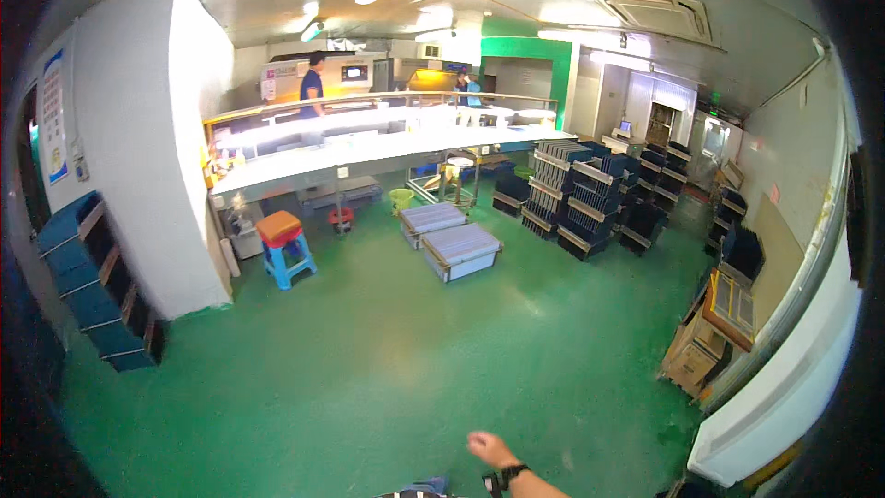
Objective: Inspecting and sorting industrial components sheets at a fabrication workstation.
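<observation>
Only my right hand (486, 447) shows, low at the bottom edge of the view, with a dark watch (509, 474) on the wrist behind it. It hangs over the green floor (396, 360), holding nothing; it is blurred, and I cannot tell how far the fingers are curled. My left hand is out of sight. A bit of striped cloth (415, 489) shows just left of my forearm at the very bottom.

Nothing lies near my hand. Well ahead of me, two flat grey trays (461, 249) on low frames sit side by side on the floor. Right of them stand stacks of dark crates (590, 194), running toward the far right corner. Left of the trays is a blue stool (286, 244) with an orange seat, close to the white wall (157, 148). Against that wall, at the left edge, more blue crates (92, 281) are piled in a leaning stack.

Behind the stool and trays a long pale table (369, 148) crosses the room, with a rail above it. A person in a blue shirt (312, 88) stands on its far side, and another person (470, 88) is farther back by the green wall (535, 60). Cardboard boxes (705, 350) lean along the right wall.
</observation>
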Tool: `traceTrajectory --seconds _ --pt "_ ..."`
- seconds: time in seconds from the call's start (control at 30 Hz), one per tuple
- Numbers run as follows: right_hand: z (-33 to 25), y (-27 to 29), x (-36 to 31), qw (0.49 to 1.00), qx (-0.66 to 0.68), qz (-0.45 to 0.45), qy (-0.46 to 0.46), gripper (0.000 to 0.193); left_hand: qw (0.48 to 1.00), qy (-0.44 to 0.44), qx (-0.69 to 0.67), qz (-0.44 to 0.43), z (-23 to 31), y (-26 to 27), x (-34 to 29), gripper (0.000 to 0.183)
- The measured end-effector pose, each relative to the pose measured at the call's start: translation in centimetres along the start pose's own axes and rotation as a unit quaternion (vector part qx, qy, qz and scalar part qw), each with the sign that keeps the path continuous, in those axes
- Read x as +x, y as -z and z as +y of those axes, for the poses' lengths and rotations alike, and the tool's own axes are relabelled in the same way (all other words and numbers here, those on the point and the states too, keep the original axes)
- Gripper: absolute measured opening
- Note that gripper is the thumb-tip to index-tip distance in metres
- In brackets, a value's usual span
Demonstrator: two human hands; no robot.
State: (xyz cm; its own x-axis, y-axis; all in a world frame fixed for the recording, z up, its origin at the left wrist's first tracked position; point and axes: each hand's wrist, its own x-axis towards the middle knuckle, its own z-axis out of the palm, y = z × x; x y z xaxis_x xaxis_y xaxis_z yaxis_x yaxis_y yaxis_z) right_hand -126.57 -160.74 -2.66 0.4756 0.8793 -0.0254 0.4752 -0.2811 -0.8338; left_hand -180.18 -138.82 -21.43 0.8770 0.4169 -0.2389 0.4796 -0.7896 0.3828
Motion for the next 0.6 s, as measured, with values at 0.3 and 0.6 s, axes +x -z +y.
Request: traceTrajectory --seconds 0.3,0.6 --pt "26.3 13.0 -3.7 0.924 -0.06 -0.147 -0.348 0.053 0.968 -0.239 -0.042 -0.056 14.1 11.7 39.5 0.031" --pt "33.7 29.5 19.0 0.902 -0.333 -0.17 -0.214 0.032 0.946 0.22 -0.233 -0.048 20.4 20.3 73.2 0.039"
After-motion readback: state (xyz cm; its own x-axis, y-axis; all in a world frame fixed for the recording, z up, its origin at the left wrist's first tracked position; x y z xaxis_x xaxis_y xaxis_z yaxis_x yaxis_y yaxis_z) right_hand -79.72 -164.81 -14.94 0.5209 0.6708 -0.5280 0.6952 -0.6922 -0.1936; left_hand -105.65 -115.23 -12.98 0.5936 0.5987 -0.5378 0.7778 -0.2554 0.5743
